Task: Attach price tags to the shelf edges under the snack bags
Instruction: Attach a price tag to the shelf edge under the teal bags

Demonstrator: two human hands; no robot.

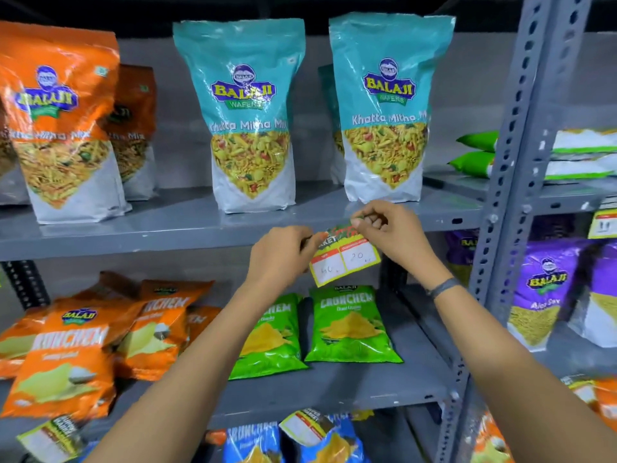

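Observation:
A yellow price tag (345, 260) with two white boxes hangs tilted against the front edge of the grey upper shelf (167, 240). My left hand (282, 252) pinches its left top corner. My right hand (389, 232) pinches its right top corner, up at the shelf edge. Right above the tag stands a teal Khatta Mitha Mix bag (384, 108); a second teal bag (250, 115) stands to its left. Orange mix bags (63, 121) stand at the far left of the same shelf.
Orange (63, 355) and green Crunchem bags (350, 325) lie on the shelf below. Two more yellow tags (50, 439) (307, 429) hang on the lower shelf edge. A perforated grey upright (510, 182) stands at the right, with purple bags (541, 295) beyond it.

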